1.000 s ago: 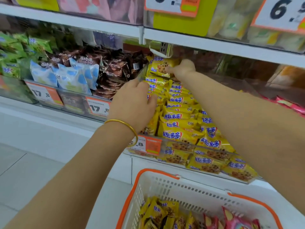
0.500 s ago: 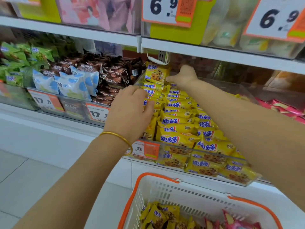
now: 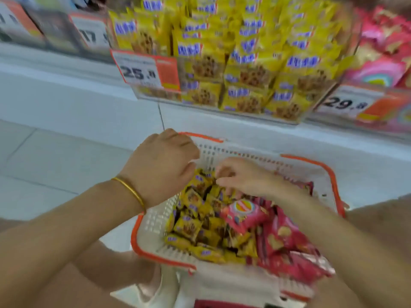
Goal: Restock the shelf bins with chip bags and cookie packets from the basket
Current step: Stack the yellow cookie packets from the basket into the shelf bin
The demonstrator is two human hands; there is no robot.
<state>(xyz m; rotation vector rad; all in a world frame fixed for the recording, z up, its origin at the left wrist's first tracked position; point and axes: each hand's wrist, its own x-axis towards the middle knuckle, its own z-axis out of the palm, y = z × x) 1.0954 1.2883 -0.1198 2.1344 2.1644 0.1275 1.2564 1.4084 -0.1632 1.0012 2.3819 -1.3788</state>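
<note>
Pink packets (image 3: 287,243) lie heaped against yellow cookie packets (image 3: 189,227) in the basket (image 3: 155,220).

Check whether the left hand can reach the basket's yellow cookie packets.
Probably yes: the left hand hovers just above the yellow cookie packets, the basket is open-topped, and the right hand is farther right.

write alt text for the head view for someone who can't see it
Over a white, orange-rimmed basket of yellow packets and pink bags, the right hand reaches its fingers into the yellow packets while the left hand, curled, hovers by the rim. Behind, a shelf bin is full of the same yellow packets; the picture is blurred.
</note>
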